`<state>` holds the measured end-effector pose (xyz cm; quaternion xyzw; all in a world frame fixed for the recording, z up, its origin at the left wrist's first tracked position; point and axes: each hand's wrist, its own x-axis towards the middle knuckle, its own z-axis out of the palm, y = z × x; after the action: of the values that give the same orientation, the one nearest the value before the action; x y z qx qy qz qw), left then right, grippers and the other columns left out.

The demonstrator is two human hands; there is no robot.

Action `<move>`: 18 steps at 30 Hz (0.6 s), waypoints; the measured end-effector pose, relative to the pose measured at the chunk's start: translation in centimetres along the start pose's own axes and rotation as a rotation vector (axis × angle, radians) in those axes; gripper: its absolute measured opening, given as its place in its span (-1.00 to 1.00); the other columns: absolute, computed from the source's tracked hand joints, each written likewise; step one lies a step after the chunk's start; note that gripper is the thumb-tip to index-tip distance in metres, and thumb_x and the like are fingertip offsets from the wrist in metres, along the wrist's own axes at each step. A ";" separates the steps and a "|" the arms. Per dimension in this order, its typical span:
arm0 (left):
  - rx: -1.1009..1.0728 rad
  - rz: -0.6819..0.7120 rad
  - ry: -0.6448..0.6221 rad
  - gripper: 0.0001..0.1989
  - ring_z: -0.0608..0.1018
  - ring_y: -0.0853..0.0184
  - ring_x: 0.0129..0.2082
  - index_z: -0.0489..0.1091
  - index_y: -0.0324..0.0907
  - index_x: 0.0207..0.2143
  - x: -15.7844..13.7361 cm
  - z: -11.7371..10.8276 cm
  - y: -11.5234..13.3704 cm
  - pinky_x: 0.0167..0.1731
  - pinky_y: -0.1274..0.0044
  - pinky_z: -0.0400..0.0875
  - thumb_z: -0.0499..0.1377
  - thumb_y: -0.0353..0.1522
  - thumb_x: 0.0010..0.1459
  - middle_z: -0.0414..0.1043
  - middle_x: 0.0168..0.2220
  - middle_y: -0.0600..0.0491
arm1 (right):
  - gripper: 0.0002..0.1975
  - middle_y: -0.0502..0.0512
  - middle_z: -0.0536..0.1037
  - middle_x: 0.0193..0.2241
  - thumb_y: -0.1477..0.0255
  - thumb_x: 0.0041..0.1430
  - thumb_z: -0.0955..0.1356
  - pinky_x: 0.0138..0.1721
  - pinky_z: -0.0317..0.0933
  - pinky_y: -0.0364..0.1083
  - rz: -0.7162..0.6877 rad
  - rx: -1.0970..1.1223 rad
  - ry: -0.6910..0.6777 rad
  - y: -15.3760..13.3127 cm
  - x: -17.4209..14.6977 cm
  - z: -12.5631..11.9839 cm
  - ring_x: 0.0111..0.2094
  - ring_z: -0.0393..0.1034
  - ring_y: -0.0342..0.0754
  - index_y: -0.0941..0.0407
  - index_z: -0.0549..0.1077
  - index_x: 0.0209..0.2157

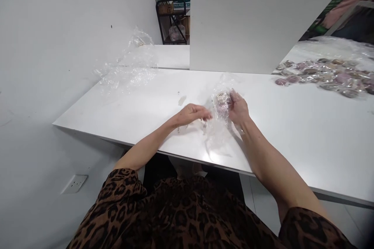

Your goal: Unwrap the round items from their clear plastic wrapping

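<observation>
Over the white table, my right hand (239,108) is closed around the side of a small pink-and-gold item (223,103) wrapped in loose, crinkled clear plastic film (219,124). The exact kind of item is hard to tell through the shine. My left hand (194,114) is at the film's left edge, its fingers bent and drawn together. Its fingertips are slightly blurred, and whether they pinch the film does not show. Part of the film spreads down toward the table's front edge.
A heap of crumpled clear film (128,66) lies on the table (96,113) at the left, by the wall. Several film-wrapped pink and brown pieces (330,76) are spread at the right. An upright white panel (233,19) stands behind, with a black shelf rack (172,13) beyond.
</observation>
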<state>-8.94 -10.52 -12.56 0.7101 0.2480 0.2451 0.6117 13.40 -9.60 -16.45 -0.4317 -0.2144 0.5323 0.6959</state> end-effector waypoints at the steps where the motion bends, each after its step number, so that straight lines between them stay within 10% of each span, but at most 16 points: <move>1: -0.016 0.030 0.193 -0.71 0.58 0.34 -0.27 0.57 -0.18 -0.33 0.4 0.2 -0.5 -0.18 0.47 0.49 0.31 -0.13 0.22 0.58 -0.26 -0.06 | -0.61 -0.01 0.52 -0.54 0.11 0.05 0.56 -0.46 0.45 -0.04 -0.002 -0.011 -0.020 0.0 -0.4 0.3 -0.46 0.48 -0.03 0.07 0.41 -0.41; 4: -0.120 -0.008 0.533 -0.64 0.54 0.38 -0.28 0.48 -0.17 -0.16 1.3 0.6 -1.9 -0.26 0.52 0.46 0.39 -0.12 0.16 0.51 -0.21 0.01 | -0.56 -0.03 0.49 -0.54 0.06 0.02 0.58 -0.43 0.42 -0.06 -0.023 -0.083 -0.084 0.3 -1.6 1.1 -0.46 0.44 -0.06 0.06 0.40 -0.42; 9: -0.412 -0.202 0.363 -0.59 0.54 0.40 -0.34 0.44 -0.21 -0.10 1.7 1.1 -2.0 -0.29 0.51 0.44 0.40 -0.13 0.17 0.53 -0.20 0.00 | -0.52 -0.09 0.40 -0.53 0.00 -0.06 0.60 -0.37 0.36 -0.10 -0.079 -0.198 -0.155 1.1 -3.0 1.9 -0.45 0.36 -0.13 0.04 0.42 -0.40; 18: -0.477 -0.211 0.648 -0.87 0.46 0.48 -0.48 0.38 -0.16 -0.25 1.7 1.0 -1.2 -0.45 0.61 0.30 0.31 -0.37 0.26 0.46 -0.40 0.14 | -0.32 0.11 0.56 -0.43 -0.31 0.02 0.39 -0.41 0.39 -0.03 0.124 -0.207 -0.201 0.5 -2.6 1.7 -0.41 0.46 -0.01 0.07 0.53 -0.32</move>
<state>-7.05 -9.99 -13.85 0.4051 0.4352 0.4427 0.6712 10.93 -11.36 -15.54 -0.4581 -0.3096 0.5899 0.5885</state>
